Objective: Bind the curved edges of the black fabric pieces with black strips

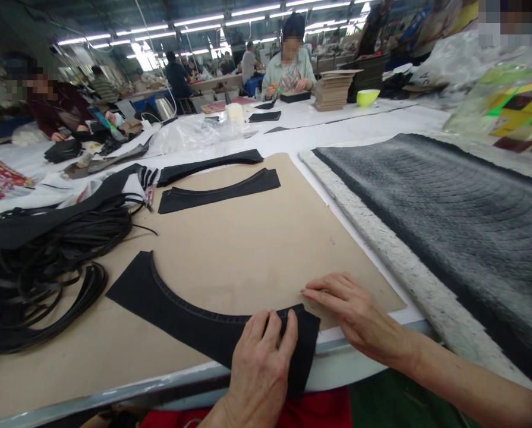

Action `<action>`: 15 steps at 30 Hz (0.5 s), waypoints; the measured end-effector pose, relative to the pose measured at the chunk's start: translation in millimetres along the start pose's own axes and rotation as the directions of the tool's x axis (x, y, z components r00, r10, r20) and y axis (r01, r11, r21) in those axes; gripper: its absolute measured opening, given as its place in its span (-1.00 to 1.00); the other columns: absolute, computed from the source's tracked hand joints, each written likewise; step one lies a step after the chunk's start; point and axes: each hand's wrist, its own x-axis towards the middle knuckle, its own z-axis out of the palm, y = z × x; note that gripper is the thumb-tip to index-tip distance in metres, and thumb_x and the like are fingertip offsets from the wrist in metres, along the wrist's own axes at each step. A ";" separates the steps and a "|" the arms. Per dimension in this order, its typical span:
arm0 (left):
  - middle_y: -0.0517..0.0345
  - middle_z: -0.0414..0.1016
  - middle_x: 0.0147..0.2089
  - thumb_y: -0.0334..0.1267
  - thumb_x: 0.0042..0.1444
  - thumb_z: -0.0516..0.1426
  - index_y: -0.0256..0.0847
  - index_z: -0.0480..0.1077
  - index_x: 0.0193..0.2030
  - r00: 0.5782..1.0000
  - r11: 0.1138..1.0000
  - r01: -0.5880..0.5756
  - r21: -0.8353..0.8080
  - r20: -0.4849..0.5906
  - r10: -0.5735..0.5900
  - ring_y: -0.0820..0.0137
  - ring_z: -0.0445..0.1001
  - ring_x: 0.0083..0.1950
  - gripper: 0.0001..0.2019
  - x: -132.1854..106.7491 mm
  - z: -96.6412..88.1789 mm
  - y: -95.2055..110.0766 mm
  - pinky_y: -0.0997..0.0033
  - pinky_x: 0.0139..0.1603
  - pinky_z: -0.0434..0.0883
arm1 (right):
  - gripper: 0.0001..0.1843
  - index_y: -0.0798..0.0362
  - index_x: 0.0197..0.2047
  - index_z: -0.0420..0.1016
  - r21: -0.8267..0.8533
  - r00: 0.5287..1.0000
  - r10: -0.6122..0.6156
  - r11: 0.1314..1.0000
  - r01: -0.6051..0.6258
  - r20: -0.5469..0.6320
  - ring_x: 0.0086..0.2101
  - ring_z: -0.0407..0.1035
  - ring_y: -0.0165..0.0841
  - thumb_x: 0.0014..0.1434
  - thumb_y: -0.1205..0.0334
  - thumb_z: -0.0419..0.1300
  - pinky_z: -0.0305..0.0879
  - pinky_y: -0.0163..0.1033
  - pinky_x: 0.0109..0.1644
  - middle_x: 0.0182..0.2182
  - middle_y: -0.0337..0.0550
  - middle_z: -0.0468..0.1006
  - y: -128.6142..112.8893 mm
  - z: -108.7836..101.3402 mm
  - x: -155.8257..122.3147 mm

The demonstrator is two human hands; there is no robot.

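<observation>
A curved black fabric piece (172, 309) with stitched inner edge lies on a brown cardboard sheet (248, 238) at the table's near edge. My left hand (261, 368) rests flat on the piece's right end, fingers stretched out and pressing it down. My right hand (350, 309) lies flat on the cardboard just right of that end, fingers extended, fingertips near the fabric's corner. Neither hand grips anything.
Two more curved black pieces (216, 193) lie at the cardboard's far end. A tangle of black straps (38, 267) fills the left. A grey-black padded mat (448, 220) lies on the right. Other people work at the far end of the table, by a cardboard stack (332, 89) and a green bowl (367, 97).
</observation>
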 end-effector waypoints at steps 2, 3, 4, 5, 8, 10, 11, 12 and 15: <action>-0.05 0.44 -0.08 -0.50 0.18 -0.08 -0.26 0.37 0.11 1.000 1.000 0.004 -0.003 -0.009 -0.004 0.19 0.39 -0.06 -0.59 -0.9 0.5 -0.1 0.21 -0.08 0.49 | -0.52 0.10 0.08 0.37 0.012 1.000 0.020 1.000 -0.020 0.004 -0.08 0.29 -0.28 0.15 0.54 -0.09 0.21 -0.08 0.03 -0.07 0.00 0.45 -6.0 1.3 2.0; -0.05 0.44 -0.08 -0.50 0.17 -0.08 -0.26 0.37 0.11 1.000 1.000 0.009 -0.005 -0.012 -0.009 0.19 0.39 -0.06 -0.59 -1.5 1.0 -0.3 0.21 -0.08 0.49 | -0.52 0.09 0.08 0.37 0.017 1.000 0.023 1.000 -0.023 0.014 -0.07 0.29 -0.28 0.15 0.54 -0.09 0.21 -0.08 0.03 -0.07 -0.01 0.45 -9.2 2.1 3.1; -0.05 0.44 -0.07 -0.50 0.17 -0.08 -0.25 0.37 0.12 1.000 1.000 0.015 -0.010 -0.012 -0.015 0.19 0.39 -0.05 -0.58 -2.1 1.6 -0.6 0.21 -0.07 0.49 | -0.52 0.08 0.08 0.37 0.021 0.999 0.027 0.999 -0.027 0.021 -0.07 0.28 -0.28 0.15 0.54 -0.09 0.21 -0.08 0.03 -0.08 -0.01 0.45 -12.3 3.0 4.3; -0.04 0.44 -0.07 -0.51 0.17 -0.08 -0.25 0.37 0.12 1.000 1.000 0.021 -0.017 -0.013 -0.021 0.19 0.38 -0.05 -0.58 -2.7 2.1 -1.0 0.21 -0.06 0.48 | -0.52 0.07 0.08 0.38 0.023 0.999 0.033 0.999 -0.034 0.025 -0.07 0.28 -0.28 0.15 0.55 -0.09 0.21 -0.08 0.03 -0.08 -0.02 0.45 -15.2 3.8 5.4; -0.04 0.44 -0.06 -0.52 0.15 -0.07 -0.26 0.35 0.13 0.999 0.998 0.039 -0.045 -0.001 -0.040 0.18 0.37 -0.03 -0.56 -3.5 1.9 -2.2 0.20 -0.04 0.46 | -0.55 0.05 0.07 0.37 0.019 0.992 0.121 0.992 -0.121 0.018 -0.10 0.29 -0.29 0.19 0.52 -0.08 0.20 -0.10 0.01 -0.11 -0.05 0.45 -22.5 4.9 8.1; -0.04 0.45 -0.06 -0.53 0.13 -0.06 -0.29 0.34 0.14 0.999 0.997 0.048 -0.064 0.003 -0.048 0.18 0.37 -0.03 -0.56 -2.8 0.0 -3.0 0.18 -0.03 0.45 | -0.67 0.02 -0.01 0.39 0.013 0.974 0.228 0.973 -0.228 0.007 -0.14 0.29 -0.30 0.23 0.45 -0.03 0.19 -0.11 -0.02 -0.16 -0.09 0.45 -26.4 4.9 8.8; -0.05 0.45 -0.07 -0.53 0.13 -0.06 -0.32 0.34 0.13 0.999 0.996 0.049 -0.074 0.005 -0.049 0.17 0.37 -0.03 -0.57 -2.1 -1.2 -3.3 0.16 -0.03 0.44 | -0.74 0.02 -0.07 0.40 0.009 0.960 0.281 0.960 -0.281 0.002 -0.16 0.30 -0.30 0.24 0.41 0.00 0.19 -0.12 -0.04 -0.19 -0.12 0.44 -28.3 5.0 8.9; -0.07 0.45 -0.07 -0.52 0.13 -0.06 -0.34 0.34 0.11 0.999 0.995 0.050 -0.087 0.006 -0.050 0.16 0.37 -0.04 -0.58 -1.3 -2.6 -3.7 0.14 -0.02 0.43 | -0.82 0.02 -0.13 0.40 0.005 0.945 0.328 0.945 -0.328 -0.004 -0.18 0.30 -0.30 0.23 0.38 0.05 0.18 -0.12 -0.06 -0.22 -0.13 0.44 -30.3 5.2 8.6; -0.08 0.46 -0.11 -0.51 0.14 -0.05 -0.37 0.36 0.04 0.997 0.985 0.079 -0.151 0.039 -0.074 0.17 0.38 -0.08 -0.65 1.0 -6.4 -4.5 0.10 -0.03 0.40 | -0.92 0.02 -0.22 0.36 -0.008 0.920 0.391 0.920 -0.391 -0.022 -0.21 0.29 -0.29 0.18 0.35 0.14 0.14 -0.12 -0.11 -0.26 -0.17 0.42 -37.1 7.8 6.1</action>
